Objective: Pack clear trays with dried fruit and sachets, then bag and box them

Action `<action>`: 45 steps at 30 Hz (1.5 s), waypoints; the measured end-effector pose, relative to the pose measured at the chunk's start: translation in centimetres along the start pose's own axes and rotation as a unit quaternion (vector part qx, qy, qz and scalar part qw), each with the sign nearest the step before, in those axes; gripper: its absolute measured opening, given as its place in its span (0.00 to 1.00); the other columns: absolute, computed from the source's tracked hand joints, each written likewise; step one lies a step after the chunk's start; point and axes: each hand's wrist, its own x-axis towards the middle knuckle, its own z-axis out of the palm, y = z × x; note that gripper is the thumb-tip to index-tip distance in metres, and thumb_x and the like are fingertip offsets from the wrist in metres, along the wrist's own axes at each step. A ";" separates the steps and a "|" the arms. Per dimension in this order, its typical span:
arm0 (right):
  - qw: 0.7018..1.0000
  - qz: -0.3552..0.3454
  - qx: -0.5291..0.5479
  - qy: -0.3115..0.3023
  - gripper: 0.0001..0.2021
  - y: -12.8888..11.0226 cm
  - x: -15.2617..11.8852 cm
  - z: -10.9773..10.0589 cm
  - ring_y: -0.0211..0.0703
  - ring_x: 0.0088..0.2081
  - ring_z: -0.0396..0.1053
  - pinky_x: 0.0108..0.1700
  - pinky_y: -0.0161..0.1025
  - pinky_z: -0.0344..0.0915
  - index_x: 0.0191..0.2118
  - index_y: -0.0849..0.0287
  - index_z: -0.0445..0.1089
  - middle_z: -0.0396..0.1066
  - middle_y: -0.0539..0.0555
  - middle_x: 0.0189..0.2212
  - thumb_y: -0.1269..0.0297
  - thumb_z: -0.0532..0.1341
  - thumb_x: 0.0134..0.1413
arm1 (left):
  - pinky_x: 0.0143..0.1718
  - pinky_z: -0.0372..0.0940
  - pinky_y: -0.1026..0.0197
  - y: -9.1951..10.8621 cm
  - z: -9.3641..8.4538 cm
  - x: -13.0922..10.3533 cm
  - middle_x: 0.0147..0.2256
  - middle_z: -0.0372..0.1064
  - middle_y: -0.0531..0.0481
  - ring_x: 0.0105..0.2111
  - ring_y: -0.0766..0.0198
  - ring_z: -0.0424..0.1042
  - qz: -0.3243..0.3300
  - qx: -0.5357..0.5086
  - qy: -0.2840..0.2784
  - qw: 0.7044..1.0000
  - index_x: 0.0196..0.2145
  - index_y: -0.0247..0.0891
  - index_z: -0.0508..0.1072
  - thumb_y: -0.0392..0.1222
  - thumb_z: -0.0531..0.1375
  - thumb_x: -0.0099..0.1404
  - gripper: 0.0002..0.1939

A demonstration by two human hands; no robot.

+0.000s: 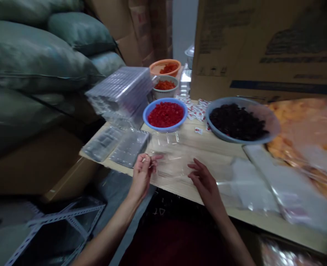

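Near the table's front edge, my left hand (144, 169) is closed, thumb against curled fingers, at the left side of a clear plastic tray or sheet (170, 162); what it pinches is too small and blurred to name. My right hand (203, 179) has its fingers apart at the right side of that clear plastic, holding nothing visible. Beyond the hands sits a blue bowl (165, 114) of red pieces. To its right is a larger bluish bowl (237, 120) of dark pieces. Small white packets (197, 111) lie between the two bowls.
Clear trays (130, 146) lie at the left table edge, below a tall tray stack (121, 92). Two bowls of orange pieces (165, 85) stand farther back. Plastic bags (252, 184) and an orange-filled bag (304, 129) lie right. A large carton (235, 48) stands behind.
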 end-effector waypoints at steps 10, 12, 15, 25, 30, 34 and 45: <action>0.986 0.056 0.118 0.103 0.35 4.1 1.5 -2.2 0.35 0.30 0.66 0.29 0.33 0.67 0.62 0.51 0.61 0.65 0.46 0.32 0.56 0.72 0.48 | 0.41 0.66 0.61 -6.9 2.8 3.3 0.52 0.72 0.44 0.41 0.64 0.73 -0.020 0.157 -0.168 0.973 0.57 0.43 0.63 0.50 0.64 0.64 0.27; 0.981 0.087 0.160 0.066 0.39 3.9 0.7 -0.9 0.36 0.30 0.68 0.28 0.33 0.69 0.64 0.47 0.57 0.66 0.45 0.33 0.57 0.72 0.48 | 0.39 0.66 0.60 -6.5 3.4 5.3 0.47 0.74 0.45 0.36 0.64 0.72 0.018 0.252 -0.228 0.940 0.58 0.42 0.65 0.48 0.63 0.65 0.25; 0.974 0.125 0.183 0.049 0.41 3.6 -1.3 0.3 0.42 0.38 0.73 0.37 0.42 0.75 0.67 0.43 0.51 0.70 0.49 0.40 0.56 0.70 0.50 | 0.42 0.66 0.56 -5.9 5.0 8.0 0.47 0.75 0.44 0.40 0.60 0.72 0.093 0.370 -0.297 0.875 0.54 0.40 0.71 0.44 0.59 0.67 0.18; 0.888 -0.196 -0.416 -0.010 0.17 3.9 0.6 -4.5 0.60 0.68 0.53 0.67 0.66 0.46 0.57 0.52 0.71 0.63 0.56 0.64 0.67 0.58 0.65 | 0.60 0.56 0.48 -4.5 8.5 9.9 0.47 0.76 0.48 0.56 0.55 0.65 0.277 0.461 -0.490 0.686 0.44 0.44 0.78 0.24 0.54 0.60 0.22; 0.854 -0.211 -0.475 -0.011 0.15 5.7 2.1 -2.9 0.56 0.63 0.60 0.64 0.60 0.51 0.54 0.53 0.72 0.64 0.54 0.64 0.68 0.58 0.65 | 0.56 0.62 0.54 0.5 8.0 15.9 0.48 0.75 0.44 0.50 0.58 0.70 0.319 0.502 -0.281 0.753 0.47 0.40 0.75 0.33 0.53 0.67 0.15; 0.855 -0.191 -0.483 0.002 0.17 5.6 0.3 -0.6 0.57 0.60 0.63 0.58 0.57 0.56 0.57 0.53 0.70 0.62 0.57 0.65 0.70 0.58 0.64 | 0.51 0.64 0.57 2.5 8.4 23.3 0.46 0.76 0.42 0.47 0.56 0.72 0.141 0.693 -0.153 0.690 0.45 0.37 0.76 0.37 0.59 0.64 0.12; 0.864 -0.230 -0.398 0.206 0.10 -2.7 7.3 -12.7 0.52 0.53 0.70 0.56 0.52 0.61 0.47 0.54 0.75 0.76 0.56 0.48 0.64 0.58 0.65 | 0.41 0.63 0.57 0.3 8.2 26.7 0.38 0.78 0.40 0.39 0.52 0.74 0.106 0.701 -0.143 0.691 0.39 0.37 0.79 0.51 0.56 0.68 0.17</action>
